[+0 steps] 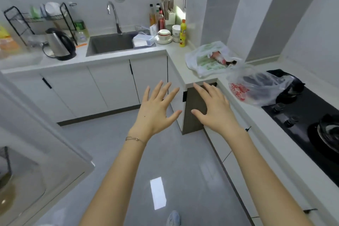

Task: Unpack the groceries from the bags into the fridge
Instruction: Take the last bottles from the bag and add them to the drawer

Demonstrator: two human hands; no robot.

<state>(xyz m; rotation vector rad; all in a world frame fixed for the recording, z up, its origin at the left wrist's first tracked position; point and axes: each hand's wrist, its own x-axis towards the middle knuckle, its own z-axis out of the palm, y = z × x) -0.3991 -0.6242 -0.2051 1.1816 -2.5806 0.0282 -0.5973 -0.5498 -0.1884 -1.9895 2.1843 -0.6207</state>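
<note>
Hands (pixel 156 113) (pixel 214 113) splayed, empty, near white bag (pixel 201 60), clear bag (pixel 260 90), contents unclear

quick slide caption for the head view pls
Left hand and right hand held out open and empty toward the white bag and clear bag on the counter.

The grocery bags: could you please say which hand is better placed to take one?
Probably right: the right hand, open, is nearer the white bag and clear bag than the left hand.

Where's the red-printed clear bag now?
Head view, right side: the red-printed clear bag lies on the counter, overlapping the black stove, beside the green-printed white bag.
</note>
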